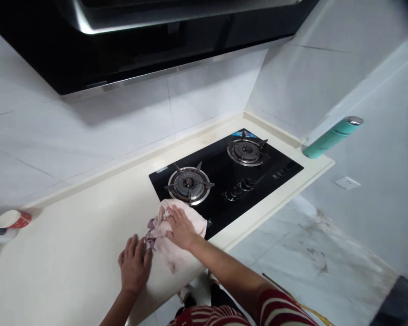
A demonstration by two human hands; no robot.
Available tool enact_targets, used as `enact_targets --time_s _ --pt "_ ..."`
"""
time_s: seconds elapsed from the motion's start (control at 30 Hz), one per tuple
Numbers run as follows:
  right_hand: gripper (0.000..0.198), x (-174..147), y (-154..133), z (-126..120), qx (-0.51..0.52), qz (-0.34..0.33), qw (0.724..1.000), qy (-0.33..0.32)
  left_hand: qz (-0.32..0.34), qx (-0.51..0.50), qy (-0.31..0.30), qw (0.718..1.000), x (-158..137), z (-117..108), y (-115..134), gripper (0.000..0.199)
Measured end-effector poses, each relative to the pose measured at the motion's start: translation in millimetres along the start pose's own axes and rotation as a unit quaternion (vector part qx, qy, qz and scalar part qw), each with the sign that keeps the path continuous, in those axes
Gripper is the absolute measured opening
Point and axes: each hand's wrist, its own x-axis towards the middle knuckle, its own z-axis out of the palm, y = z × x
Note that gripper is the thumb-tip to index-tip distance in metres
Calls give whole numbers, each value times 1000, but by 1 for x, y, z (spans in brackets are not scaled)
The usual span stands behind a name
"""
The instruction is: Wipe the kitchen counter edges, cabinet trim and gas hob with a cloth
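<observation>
A pale pink cloth (166, 244), bunched and purple-grey on its left side, lies over the front left corner of the black glass gas stove (214, 194) and the cream countertop beside it. My right hand (182, 226) presses on the cloth with its fingers stretched out flat. Just to the left, my left hand (135, 265) rests on the countertop, fingers apart, its fingertips close to the cloth's bunched edge. The left burner (189, 182) stands just beyond the cloth. Farther right is the second burner (247, 149), with control knobs (236, 191) between the two, nearer the front.
A black range hood (177, 45) hangs low over the stove. At the counter's right end a turquoise cylinder (329, 139) stands by the wall. A red and white paper cup (20, 220) is at the far left, near a sink edge. Along the front runs the countertop's edge (279, 199).
</observation>
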Motion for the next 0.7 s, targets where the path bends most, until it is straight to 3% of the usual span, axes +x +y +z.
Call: enact_targets --time_s 0.1,0.2,0.27,0.37,0.5,0.6,0.7 --pt "57 -51 12 11 18 -54 998 -2 2 2 -1 1000 1 0 1 47" --pt "49 -96 53 4 47 -37 997 58 2 5 5 1000 1 0 2 48" --pt "42 -118 92 -14 79 9 984 158 -2 9 6 1000 2 -1 2 48" --pt "38 -152 155 -54 111 64 943 306 -7 15 1 1000 3 -1 2 48" --pt "41 -194 234 -115 62 148 890 427 -10 21 1 1000 3 -1 2 50" --pt "55 -202 290 -149 6 239 866 439 -14 22 0 1000 3 -2 3 52" --pt "60 -190 324 -155 -68 297 868 392 -17 22 -4 1000 4 -2 3 52"
